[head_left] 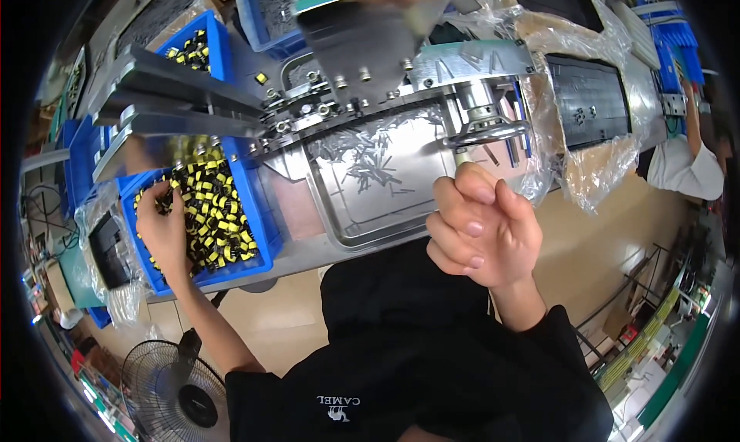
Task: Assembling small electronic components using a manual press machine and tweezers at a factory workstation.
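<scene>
On the left, my left hand reaches into a blue bin full of small yellow-and-black components. Its thumb and forefinger curve toward each other, closed at the tips around one of these components. My right hand is a fist, palm side up, just below the handwheel of a bench press. A pale handle runs from the wheel to the top of this fist; the curled fingers hide the rest of it.
A metal tray of loose thin metal strips lies under the machine's metal rail. Farther left stands another blue bin. A black tray in plastic wrap lies at right. A fan stands at lower left. Another person's sleeve shows far right.
</scene>
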{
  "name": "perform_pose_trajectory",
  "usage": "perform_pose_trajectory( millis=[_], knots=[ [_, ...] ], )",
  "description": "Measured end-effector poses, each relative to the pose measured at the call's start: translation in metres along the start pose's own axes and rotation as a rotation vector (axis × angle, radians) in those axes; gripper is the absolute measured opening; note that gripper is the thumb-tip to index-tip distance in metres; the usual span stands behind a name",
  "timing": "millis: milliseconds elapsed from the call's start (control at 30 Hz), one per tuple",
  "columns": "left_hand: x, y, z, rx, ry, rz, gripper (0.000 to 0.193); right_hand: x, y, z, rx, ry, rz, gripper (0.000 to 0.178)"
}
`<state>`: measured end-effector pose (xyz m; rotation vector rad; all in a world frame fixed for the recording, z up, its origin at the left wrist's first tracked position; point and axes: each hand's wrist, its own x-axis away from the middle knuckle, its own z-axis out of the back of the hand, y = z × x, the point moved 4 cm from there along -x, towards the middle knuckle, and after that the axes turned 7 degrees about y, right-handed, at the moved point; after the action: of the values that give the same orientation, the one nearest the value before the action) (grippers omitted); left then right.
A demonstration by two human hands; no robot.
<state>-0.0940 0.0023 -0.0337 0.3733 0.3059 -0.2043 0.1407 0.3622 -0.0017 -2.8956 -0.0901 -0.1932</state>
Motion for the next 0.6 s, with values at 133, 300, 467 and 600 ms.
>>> perform_pose_trajectory(
  millis=[133,300,467,600],
  knots=[
    [0.013,0.001,0.007,0.471,-0.226,0.207,0.024,-0.001,-0.001,0.002,-0.003,-0.033,-0.016,0.023],
    [0.041,0.063,0.024,1.071,-0.514,0.275,0.015,0.0,0.001,0.002,-0.073,0.021,0.018,0.021],
    [0.053,0.1,0.015,1.354,-0.664,0.29,0.017,0.001,-0.004,0.0,-0.065,0.014,0.022,0.016],
    [0.064,0.131,0.001,1.404,-0.792,0.331,0.019,0.002,-0.004,0.001,-0.069,-0.014,0.033,0.013]
  ],
)
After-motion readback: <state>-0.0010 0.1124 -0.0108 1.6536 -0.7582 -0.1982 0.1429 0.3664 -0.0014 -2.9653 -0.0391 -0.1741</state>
